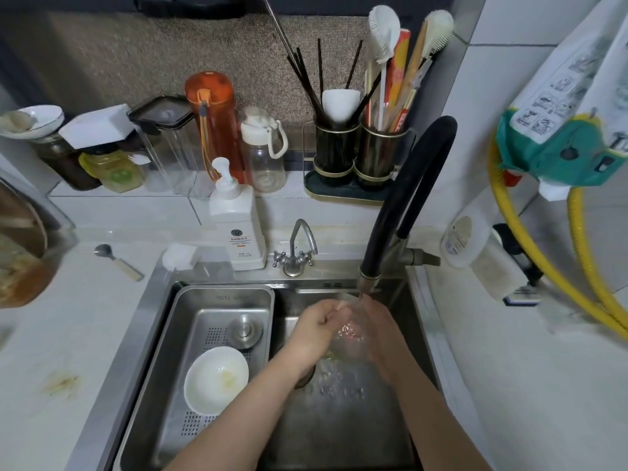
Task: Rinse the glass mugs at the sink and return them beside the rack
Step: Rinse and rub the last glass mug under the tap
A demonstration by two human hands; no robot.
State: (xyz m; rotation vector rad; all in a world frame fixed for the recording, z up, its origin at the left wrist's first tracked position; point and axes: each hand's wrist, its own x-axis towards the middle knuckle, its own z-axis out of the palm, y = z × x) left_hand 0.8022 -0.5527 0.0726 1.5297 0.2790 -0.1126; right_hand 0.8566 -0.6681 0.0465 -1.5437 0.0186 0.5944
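A: How did the hands sit on the glass mug (350,338)?

B: The right hand (379,329) wrapped it from the three o'clock side, fingers curled round the far wall. The left hand (314,326) came in from nine o'clock, its fingers bent at the rim; whether they reached inside or only pinched the lip could not be told through the water.

A: So neither hand hung loose?

B: No, both were closed on the mug, one on each side.

A: And where was the mug?

B: Over the right basin of the sink (343,419), directly below the nozzle of the black faucet (404,205), which stood at twelve o'clock from it. Water ran onto it and splashed the basin floor at six o'clock.

A: What lay around that?

B: At nine o'clock a steel drain tray (190,321) filled the left basin, holding a white bowl (215,379) and a round steel plug (244,329). At eleven o'clock, on the sink's back edge, stood a white pump bottle (236,222) and a small chrome tap (295,253). Farther toward twelve o'clock, twin utensil holders (360,154) held chopsticks and brushes.
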